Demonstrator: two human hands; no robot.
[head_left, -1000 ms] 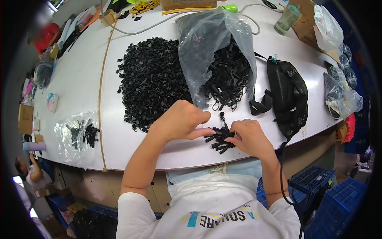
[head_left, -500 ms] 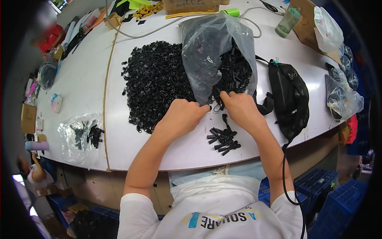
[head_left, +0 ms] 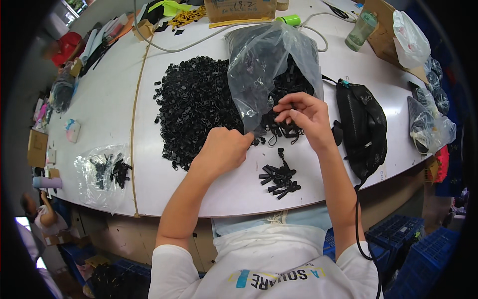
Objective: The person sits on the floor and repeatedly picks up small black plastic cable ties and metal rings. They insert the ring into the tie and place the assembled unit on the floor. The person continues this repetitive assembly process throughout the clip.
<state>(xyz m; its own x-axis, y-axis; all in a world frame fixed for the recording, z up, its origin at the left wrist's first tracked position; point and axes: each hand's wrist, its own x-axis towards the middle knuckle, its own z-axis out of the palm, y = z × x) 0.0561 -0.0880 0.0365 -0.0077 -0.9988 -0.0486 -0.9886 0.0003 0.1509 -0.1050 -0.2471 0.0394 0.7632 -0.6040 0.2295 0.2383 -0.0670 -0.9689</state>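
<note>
My left hand (head_left: 222, 152) is closed, its thumb and finger pinching the lower edge of a large clear plastic bag (head_left: 251, 65), right beside a heap of small black looped plastic pieces (head_left: 194, 109). Over the bag's mouth hovers my right hand (head_left: 309, 118), fingers loosely bent and apart, with nothing visible in them. Black cord pulls with slim ends (head_left: 291, 82) fill the bag and spill out under that hand, some with their loops on the table. Closer to me lies a small loose group of the same black pulls (head_left: 280, 180).
A black mesh pouch (head_left: 361, 124) with a strap lies to the right. At left is a small clear bag (head_left: 102, 174) with black pieces. Farther back are a cardboard box (head_left: 241, 11), a green-tinted bottle (head_left: 361, 32) and a grey cable (head_left: 199, 39). Blue crates (head_left: 423, 259) stand below the table.
My right hand has lifted off the pulls at the bag's mouth and its fingers have spread. My left hand has shifted slightly left. More pulls now show spilled at the bag's opening.
</note>
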